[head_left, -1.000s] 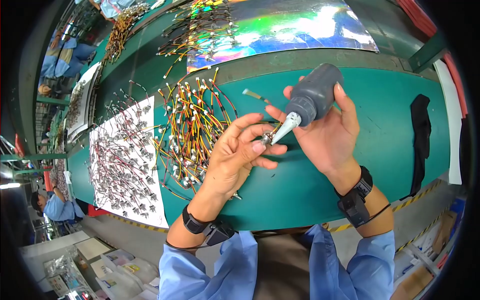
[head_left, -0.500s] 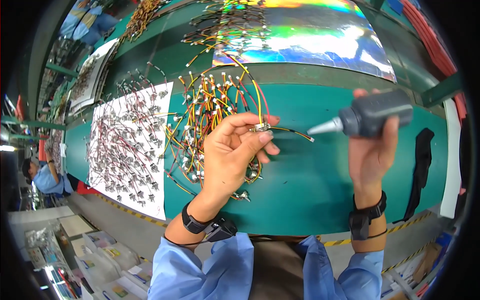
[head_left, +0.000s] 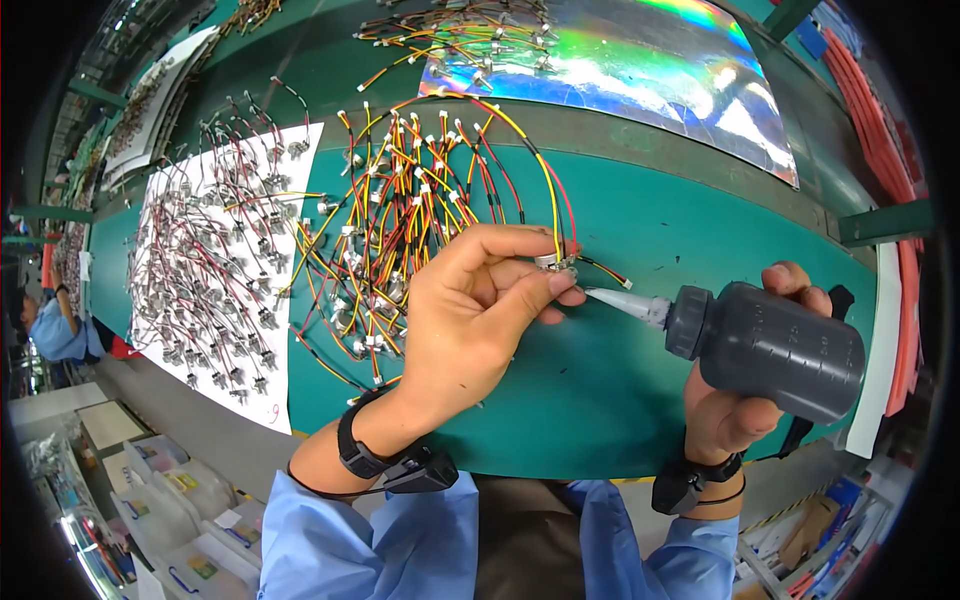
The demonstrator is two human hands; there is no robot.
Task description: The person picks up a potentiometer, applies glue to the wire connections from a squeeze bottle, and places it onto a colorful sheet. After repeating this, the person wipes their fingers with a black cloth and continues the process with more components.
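Note:
My left hand (head_left: 460, 325) pinches a small wired metal component (head_left: 556, 264) between thumb and fingers. Yellow, black and red leads arch up from it toward the back, and a short lead with a white plug (head_left: 627, 283) sticks out to the right. In my right hand (head_left: 712, 410) a dark grey squeeze bottle (head_left: 785, 350) lies tilted. Its pale, tapered nozzle (head_left: 622, 304) points left, with the tip close to my left fingertips; whether it touches the component I cannot tell. Behind my left hand spreads a pile of wired components (head_left: 405, 200) with white connectors.
Beneath everything is a green work surface (head_left: 610, 400). A white sheet (head_left: 272, 395) at the left bears many wired metal parts in rows. At the back, a shiny rainbow-reflecting sheet (head_left: 640, 70) carries more harnesses. Another person (head_left: 62, 325) is at far left.
The bottle has come left and down, its nozzle now beside my left fingertips. My left hand keeps its pinch on the component. The whole view has shifted slightly.

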